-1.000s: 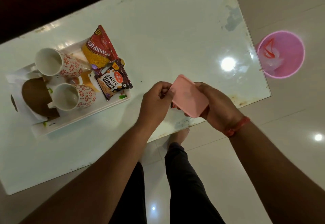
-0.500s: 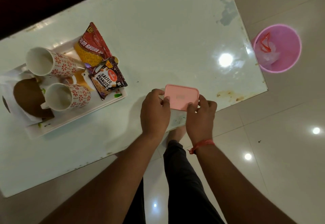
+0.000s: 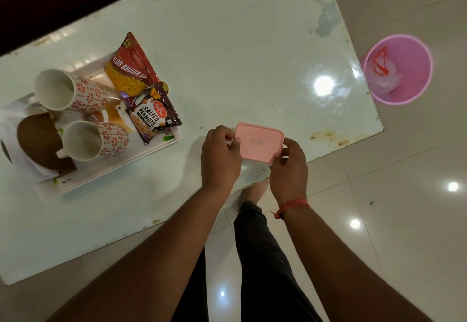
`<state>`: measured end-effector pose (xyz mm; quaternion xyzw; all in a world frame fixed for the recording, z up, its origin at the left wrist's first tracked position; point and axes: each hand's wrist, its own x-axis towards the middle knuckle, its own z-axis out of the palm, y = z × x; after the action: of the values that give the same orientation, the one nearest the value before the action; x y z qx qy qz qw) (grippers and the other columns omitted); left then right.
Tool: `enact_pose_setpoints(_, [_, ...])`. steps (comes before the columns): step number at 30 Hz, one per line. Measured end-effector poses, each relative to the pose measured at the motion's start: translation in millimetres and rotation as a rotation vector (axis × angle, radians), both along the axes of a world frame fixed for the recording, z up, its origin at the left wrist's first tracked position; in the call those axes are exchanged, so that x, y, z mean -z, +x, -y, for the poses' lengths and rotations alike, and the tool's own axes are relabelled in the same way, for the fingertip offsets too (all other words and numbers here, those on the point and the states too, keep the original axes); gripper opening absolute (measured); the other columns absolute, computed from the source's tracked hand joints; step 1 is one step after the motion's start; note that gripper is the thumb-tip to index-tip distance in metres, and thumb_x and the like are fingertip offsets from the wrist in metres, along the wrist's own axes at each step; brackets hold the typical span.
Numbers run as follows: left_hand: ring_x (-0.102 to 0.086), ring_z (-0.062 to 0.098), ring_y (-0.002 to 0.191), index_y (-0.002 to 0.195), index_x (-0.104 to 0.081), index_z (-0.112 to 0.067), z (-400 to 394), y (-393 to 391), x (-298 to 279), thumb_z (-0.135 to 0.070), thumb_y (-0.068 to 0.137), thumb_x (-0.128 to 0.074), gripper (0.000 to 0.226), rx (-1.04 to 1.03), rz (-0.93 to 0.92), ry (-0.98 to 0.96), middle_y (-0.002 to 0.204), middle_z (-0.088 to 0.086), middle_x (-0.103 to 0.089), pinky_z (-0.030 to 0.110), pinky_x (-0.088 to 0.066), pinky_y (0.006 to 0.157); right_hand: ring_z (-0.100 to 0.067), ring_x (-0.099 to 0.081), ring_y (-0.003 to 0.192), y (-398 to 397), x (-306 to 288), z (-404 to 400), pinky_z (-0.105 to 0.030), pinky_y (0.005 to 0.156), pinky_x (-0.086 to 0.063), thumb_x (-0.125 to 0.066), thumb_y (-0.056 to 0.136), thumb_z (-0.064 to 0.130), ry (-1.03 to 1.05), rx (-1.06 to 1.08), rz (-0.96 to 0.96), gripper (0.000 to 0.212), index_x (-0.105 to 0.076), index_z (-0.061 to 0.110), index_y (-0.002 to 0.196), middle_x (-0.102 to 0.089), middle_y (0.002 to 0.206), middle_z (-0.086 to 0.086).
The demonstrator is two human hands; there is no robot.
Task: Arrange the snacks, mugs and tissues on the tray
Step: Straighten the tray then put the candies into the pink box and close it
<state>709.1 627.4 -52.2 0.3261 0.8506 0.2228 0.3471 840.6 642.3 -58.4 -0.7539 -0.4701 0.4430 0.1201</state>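
A white tray lies at the left of the glass table. On it stand two white mugs with red flowers, the far mug and the near mug. A red snack packet and a dark salted peanuts packet rest at the tray's right end. A white tissue with a brown patch lies at the tray's left. Near the table's front edge sits a small box with a pink lid. My left hand grips the box's left side and my right hand its right corner.
A pink waste bin with a plastic bag inside stands on the tiled floor beyond the table's right end. The table's front right edge carries brown stains. My legs are below the table edge.
The pink-lidded box went from tilted in the air down flat at the table's front edge. Both hands stayed on it and shifted to its sides.
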Motion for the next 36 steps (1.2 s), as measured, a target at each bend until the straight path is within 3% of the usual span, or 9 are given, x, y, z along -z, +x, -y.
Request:
enact_pose_setpoints(5, [-0.060, 0.014, 0.090, 0.098, -0.058, -0.020, 1, -4, 3, -0.014, 0.093, -0.063, 0.010, 0.016, 0.016, 0.031, 0.098, -0.007, -0.057, 0.017, -0.044, 0.071, -0.012, -0.064, 0.092, 5, 1, 5, -0.036, 0.084, -0.058, -0.056, 0.096, 0.010, 0.005, -0.021, -0.035, 0.050, -0.044, 0.026, 0.141, -0.061, 0.118, 0.000])
enact_pose_setpoints(11, [-0.060, 0.015, 0.094, 0.131, -0.058, -0.025, -2, -6, 4, -0.014, 0.097, -0.056, 0.036, 0.124, -0.026, 0.019, 0.108, 0.001, -0.059, 0.020, -0.048, 0.076, -0.004, -0.059, 0.091, 3, 7, 8, -0.027, 0.084, -0.053, -0.055, 0.095, 0.006, 0.052, -0.077, -0.004, 0.057, -0.039, 0.029, 0.145, -0.051, 0.125, 0.005])
enact_pose_setpoints(18, [-0.061, 0.025, 0.097, 0.130, -0.060, -0.021, -7, -11, 6, -0.007, 0.095, -0.054, 0.037, 0.189, -0.041, 0.005, 0.110, 0.007, -0.058, 0.031, -0.052, 0.080, -0.003, -0.053, 0.094, 2, 13, 15, -0.022, 0.082, -0.048, -0.052, 0.094, 0.007, 0.097, -0.144, 0.004, 0.047, -0.043, 0.026, 0.137, -0.044, 0.115, 0.014])
enact_pose_setpoints(24, [-0.060, 0.024, 0.097, 0.126, -0.058, -0.021, -9, -14, 10, -0.004, 0.092, -0.056, 0.037, 0.234, -0.055, -0.018, 0.107, 0.006, -0.058, 0.032, -0.053, 0.074, -0.013, -0.059, 0.103, 3, 18, 12, -0.032, 0.088, -0.055, -0.052, 0.098, 0.012, 0.141, -0.145, 0.056, 0.037, -0.048, 0.017, 0.134, -0.058, 0.123, -0.002])
enact_pose_setpoints(27, [-0.058, 0.025, 0.099, 0.125, -0.056, -0.020, -9, -12, 11, -0.002, 0.092, -0.056, 0.038, 0.241, -0.055, -0.028, 0.107, 0.007, -0.057, 0.039, -0.056, 0.074, -0.013, -0.059, 0.091, 3, 20, 8, -0.032, 0.079, -0.055, -0.053, 0.097, 0.014, 0.188, -0.133, 0.074, 0.025, -0.053, 0.016, 0.122, -0.063, 0.109, -0.001])
enact_pose_setpoints(32, [-0.056, 0.028, 0.100, 0.125, -0.055, -0.017, -9, -11, 14, 0.000, 0.091, -0.056, 0.038, 0.254, -0.061, -0.022, 0.106, 0.010, -0.057, 0.046, -0.054, 0.074, -0.002, -0.056, 0.075, 3, 23, 4, -0.012, 0.063, -0.041, -0.056, 0.095, 0.011, 0.137, -0.072, 0.045, 0.021, -0.051, 0.019, 0.113, -0.056, 0.083, 0.014])
enact_pose_setpoints(36, [-0.057, 0.028, 0.103, 0.126, -0.054, -0.018, -9, -12, 15, -0.001, 0.091, -0.057, 0.039, 0.270, -0.052, -0.033, 0.111, 0.010, -0.057, 0.045, -0.055, 0.078, 0.005, -0.056, 0.076, 1, 22, 1, -0.015, 0.063, -0.042, -0.055, 0.095, 0.010, 0.109, -0.040, 0.007, 0.022, -0.047, 0.022, 0.111, -0.054, 0.081, 0.019])
